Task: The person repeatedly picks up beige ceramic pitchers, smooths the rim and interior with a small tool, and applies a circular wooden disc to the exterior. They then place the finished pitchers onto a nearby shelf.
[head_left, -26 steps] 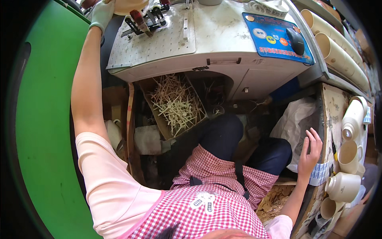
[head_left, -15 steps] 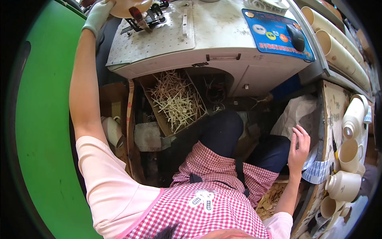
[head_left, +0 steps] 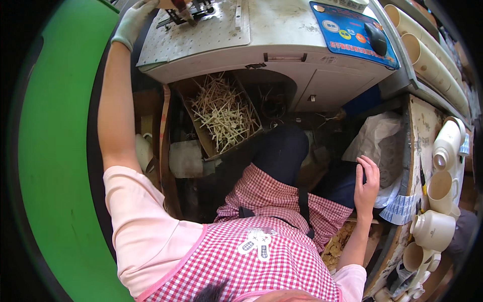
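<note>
My left hand (head_left: 135,24), in a pale glove, reaches to the top edge, its fingers beside a cream rounded piece (head_left: 167,4) that the edge cuts off. How its fingertips meet that piece I cannot make out. The piece is at a small black metal fixture (head_left: 173,19), with a dark red-handled brush (head_left: 185,11) in front of it. Both are over a perforated metal plate (head_left: 221,30) on the white machine table. My right hand (head_left: 367,185) is bare and empty above my right knee, its fingers loosely stretched.
Below the table is a box (head_left: 205,143) of thin pale sticks. A blue mouse pad (head_left: 334,25) with a black mouse (head_left: 375,39) lies on the tabletop. Cream mugs and bottles (head_left: 433,232) line the right-hand bench; long tubes (head_left: 427,58) lie beyond. A green panel (head_left: 60,151) stands left.
The view has shifted, so the table appears higher. Against the table, my left hand has come slightly nearer to me. My right hand remains empty over my knee.
</note>
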A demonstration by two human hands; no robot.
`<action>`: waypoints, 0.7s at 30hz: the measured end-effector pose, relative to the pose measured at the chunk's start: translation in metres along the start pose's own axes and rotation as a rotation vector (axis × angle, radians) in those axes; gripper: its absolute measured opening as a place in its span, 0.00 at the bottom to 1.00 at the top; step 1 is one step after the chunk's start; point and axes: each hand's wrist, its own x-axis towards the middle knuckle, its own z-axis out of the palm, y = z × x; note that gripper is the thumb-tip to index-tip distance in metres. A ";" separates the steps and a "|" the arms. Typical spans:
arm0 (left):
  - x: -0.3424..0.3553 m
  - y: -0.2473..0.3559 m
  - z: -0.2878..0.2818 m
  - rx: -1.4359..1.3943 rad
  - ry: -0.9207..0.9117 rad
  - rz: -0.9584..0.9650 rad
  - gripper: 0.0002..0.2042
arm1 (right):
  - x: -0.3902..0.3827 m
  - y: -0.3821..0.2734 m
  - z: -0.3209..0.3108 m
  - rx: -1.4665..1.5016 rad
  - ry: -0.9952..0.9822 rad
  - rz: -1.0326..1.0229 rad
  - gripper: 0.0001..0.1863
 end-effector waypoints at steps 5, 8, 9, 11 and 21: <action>-0.157 -0.017 0.031 -0.164 0.525 0.093 0.20 | -0.029 -0.013 0.006 0.055 0.034 0.046 0.12; -0.279 -0.073 0.070 -0.024 0.737 -0.127 0.16 | -0.054 -0.025 0.018 0.054 -0.022 0.055 0.12; -0.318 -0.095 0.082 0.147 0.740 -0.302 0.18 | -0.061 -0.028 0.021 0.047 -0.054 0.066 0.13; -0.380 -0.138 0.082 0.497 0.658 -0.343 0.18 | -0.075 -0.037 0.024 0.001 -0.042 0.029 0.13; -0.494 -0.270 -0.029 0.935 0.303 -1.058 0.19 | -0.079 -0.085 0.038 0.135 -0.086 0.079 0.12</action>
